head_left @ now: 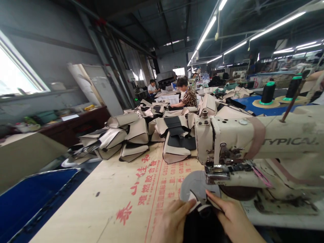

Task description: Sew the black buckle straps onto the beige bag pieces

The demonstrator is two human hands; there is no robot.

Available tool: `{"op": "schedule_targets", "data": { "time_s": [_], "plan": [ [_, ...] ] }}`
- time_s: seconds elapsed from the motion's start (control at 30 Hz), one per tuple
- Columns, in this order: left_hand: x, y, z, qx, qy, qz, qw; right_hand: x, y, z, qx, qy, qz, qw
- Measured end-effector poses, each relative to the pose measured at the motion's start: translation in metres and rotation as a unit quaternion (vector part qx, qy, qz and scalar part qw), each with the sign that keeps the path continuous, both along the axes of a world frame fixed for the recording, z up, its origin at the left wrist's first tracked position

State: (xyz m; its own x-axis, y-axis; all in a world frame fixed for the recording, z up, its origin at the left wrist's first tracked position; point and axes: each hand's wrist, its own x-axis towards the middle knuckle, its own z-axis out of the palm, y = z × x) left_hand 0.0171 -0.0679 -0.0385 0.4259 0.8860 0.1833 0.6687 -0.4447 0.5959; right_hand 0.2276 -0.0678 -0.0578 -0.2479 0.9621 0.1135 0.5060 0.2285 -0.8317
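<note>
My left hand (174, 216) pinches the edge of a black and beige sewn piece (202, 212) between thumb and fingers. My right hand (229, 212) grips the same piece from the other side, its index finger stretched along the edge. Most of the piece hangs dark below the hands, and its full shape is hidden. Just beyond the fingertips lies a round grey plate (193, 184), beside the narrow arm of a sewing machine (240, 135) marked TYPICAL. The piece is in front of the machine's needle area, and I cannot tell whether it touches it.
Many beige and black sewn pieces (136, 130) are heaped behind the plywood table top (121, 189). A blue bin (32, 199) stands at the left. Black thread cones (267, 92) stand behind the machine. A person in a patterned top (189, 96) sits beyond the heap.
</note>
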Motion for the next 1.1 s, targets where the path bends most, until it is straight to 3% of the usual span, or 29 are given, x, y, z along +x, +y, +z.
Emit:
{"op": "schedule_targets", "data": {
  "time_s": [0.1,0.2,0.37,0.5,0.57,0.77,0.93,1.1],
  "plan": [
    [0.000,0.020,0.029,-0.021,0.028,-0.033,0.999,0.002,0.009,0.011,-0.086,0.026,0.038,0.995],
    [0.006,0.026,0.038,-0.035,0.051,-0.067,0.996,0.003,0.012,0.006,-0.104,0.022,0.031,0.994],
    [0.005,0.026,0.028,-0.009,0.050,-0.091,0.995,0.006,0.013,-0.006,0.030,-0.010,0.059,0.998],
    [-0.004,0.028,0.025,0.010,0.049,-0.129,0.990,0.006,0.014,-0.016,0.187,-0.012,0.092,0.978],
    [-0.006,0.028,0.026,0.006,0.044,-0.129,0.991,0.003,0.013,-0.018,0.229,-0.026,0.092,0.969],
    [0.003,0.023,0.017,0.013,-0.024,-0.082,0.996,-0.004,0.012,-0.010,0.219,-0.059,0.121,0.966],
    [0.010,0.025,-0.004,0.104,-0.074,-0.016,0.992,-0.006,0.018,-0.005,0.200,-0.064,0.114,0.971],
    [0.003,0.033,-0.010,0.122,-0.050,-0.110,0.985,-0.007,0.021,-0.005,0.211,-0.069,0.103,0.970]
  ]
}}
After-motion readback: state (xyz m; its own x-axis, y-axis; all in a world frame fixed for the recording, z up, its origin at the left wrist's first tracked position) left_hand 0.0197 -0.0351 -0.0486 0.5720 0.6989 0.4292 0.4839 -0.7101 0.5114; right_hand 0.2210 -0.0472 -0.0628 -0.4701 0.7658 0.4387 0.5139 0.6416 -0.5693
